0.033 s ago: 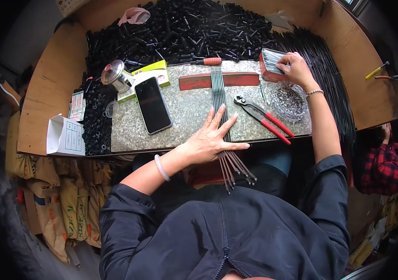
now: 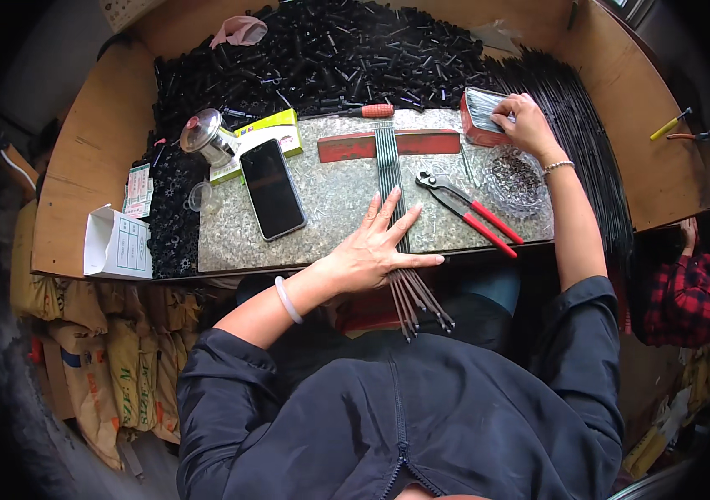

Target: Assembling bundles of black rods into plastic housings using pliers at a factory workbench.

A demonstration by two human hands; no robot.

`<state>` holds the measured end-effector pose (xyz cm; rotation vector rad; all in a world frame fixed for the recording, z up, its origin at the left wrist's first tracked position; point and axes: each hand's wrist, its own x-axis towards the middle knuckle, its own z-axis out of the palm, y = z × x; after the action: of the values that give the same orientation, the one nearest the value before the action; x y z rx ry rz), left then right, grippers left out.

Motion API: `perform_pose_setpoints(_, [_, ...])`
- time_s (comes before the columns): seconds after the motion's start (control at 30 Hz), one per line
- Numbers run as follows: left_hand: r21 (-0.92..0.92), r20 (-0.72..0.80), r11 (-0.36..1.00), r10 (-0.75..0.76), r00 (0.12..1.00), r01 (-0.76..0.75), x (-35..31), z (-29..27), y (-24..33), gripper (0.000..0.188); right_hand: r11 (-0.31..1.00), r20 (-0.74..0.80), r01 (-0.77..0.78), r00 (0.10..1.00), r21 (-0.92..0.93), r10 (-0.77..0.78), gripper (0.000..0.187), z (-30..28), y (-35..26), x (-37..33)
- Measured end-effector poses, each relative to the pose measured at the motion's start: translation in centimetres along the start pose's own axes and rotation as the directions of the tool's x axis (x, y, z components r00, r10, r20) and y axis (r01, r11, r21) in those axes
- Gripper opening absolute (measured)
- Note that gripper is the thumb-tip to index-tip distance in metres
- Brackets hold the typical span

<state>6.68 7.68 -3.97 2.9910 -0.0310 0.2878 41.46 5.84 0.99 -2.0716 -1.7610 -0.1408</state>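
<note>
My left hand [image 2: 376, 250] lies with its fingers spread over a row of thin dark rods [image 2: 387, 162]. The rods run side by side across a red metal bar [image 2: 347, 148], and their tipped near ends fan out past the table edge. At the far right, my right hand [image 2: 527, 125] reaches into a small red box [image 2: 477, 132] holding thin pale sticks. Its fingers are bent together there; what they pinch is hidden. Red-handled cutters [image 2: 470, 212] lie between my hands. A see-through bowl of small metal pieces [image 2: 515, 179] sits below my right wrist.
A phone [image 2: 273, 190] lies on the speckled stone slab [image 2: 330, 225], left of the rods. A lidded jar [image 2: 207, 137] stands farther left. Black parts [image 2: 322, 54] are heaped behind, and long black rods [image 2: 576, 142] lie along the right. A red-handled tool [image 2: 376, 110] rests behind the bar.
</note>
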Motion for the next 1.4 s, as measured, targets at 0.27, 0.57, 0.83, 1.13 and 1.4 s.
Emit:
perform_pose_setpoints(0.27, [-0.45, -0.191, 0.89, -0.022, 0.981, -0.068, 0.6, -6.2, 2.3, 0.055, 0.996, -0.308, 0.054, 0.951, 0.069, -0.031, 0.011, -0.6, 0.5, -0.7])
perform_pose_setpoints(0.57, [-0.708, -0.267, 0.703, -0.17, 0.949, -0.073, 0.3, -11.8, 4.0, 0.033, 0.77, -0.376, 0.435, 0.886, 0.466, -0.273, 0.007, -8.7, -15.5, -10.4])
perform_pose_setpoints(0.83, [-0.594, -0.356, 0.793, -0.11, 0.928, -0.134, 0.8, -11.1, 5.4, 0.027, 0.804, -0.437, 0.55, 0.795, 0.227, -0.42, 0.024, -11.5, -17.9, -15.5])
perform_pose_setpoints(1.13, [-0.402, -0.409, 0.904, -0.035, 0.912, -0.146, 0.6, -10.7, 5.3, 0.022, 0.821, -0.404, 0.515, 0.824, 0.247, -0.396, 0.021, -11.0, -18.2, -16.1])
perform_pose_setpoints(1.4, [-0.379, -0.408, 0.915, -0.032, 0.912, -0.138, 0.6, -10.7, 5.2, 0.02, 0.821, -0.438, 0.528, 0.804, 0.217, -0.401, 0.018, -11.3, -18.0, -16.0])
